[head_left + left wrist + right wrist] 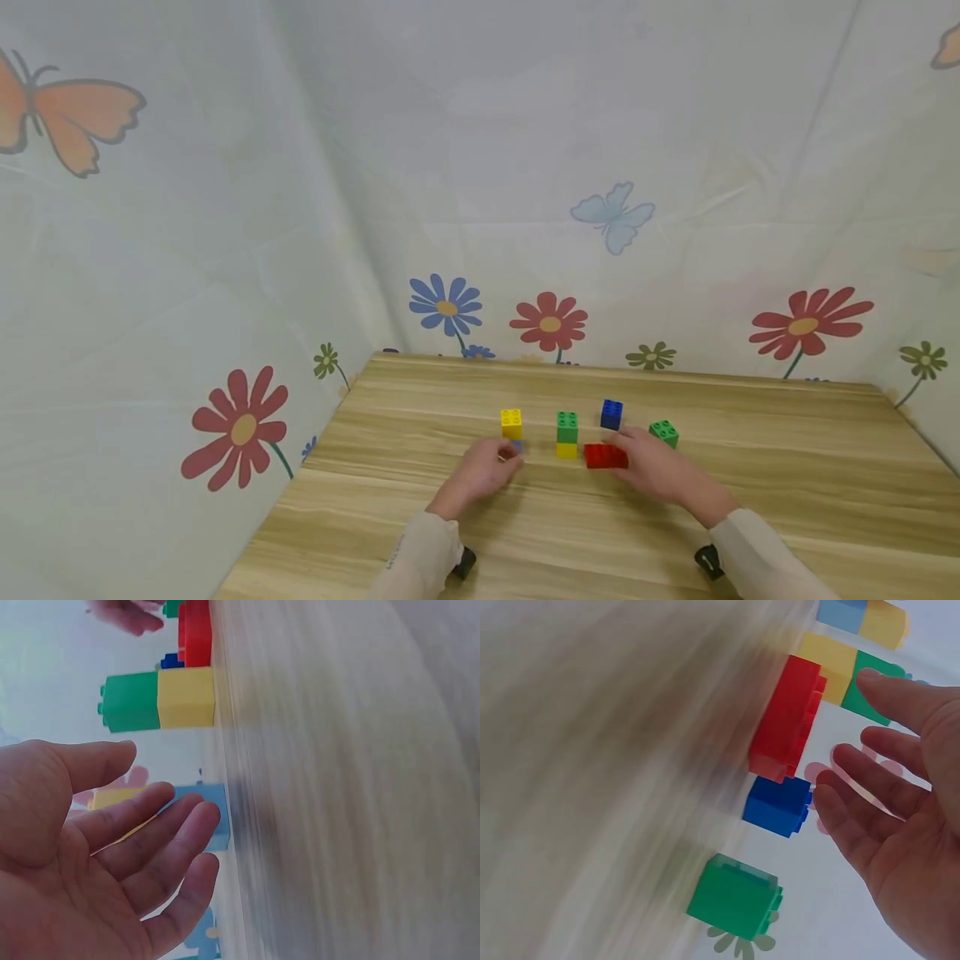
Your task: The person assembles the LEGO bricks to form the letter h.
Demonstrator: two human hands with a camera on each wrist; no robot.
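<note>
My left hand (486, 468), its fingers loosely bent and holding nothing, is beside a stack of a yellow brick (512, 421) on a light blue brick (217, 817). In the left wrist view the fingers partly cover this stack. A second stack stands between my hands, with a green brick (567, 429) on a yellow brick (567, 451). Over on the right, my right hand (660, 467) is close to a long red brick (602, 456) lying flat on the table. Its thumb and fingers are spread apart with nothing between them in the right wrist view.
Behind the red brick sits a dark blue brick (611, 415). A single green brick (664, 432) is just past my right hand. The wooden table (420, 392) ends at a hanging cloth (480, 167) printed with flowers and butterflies, which also runs along the left side.
</note>
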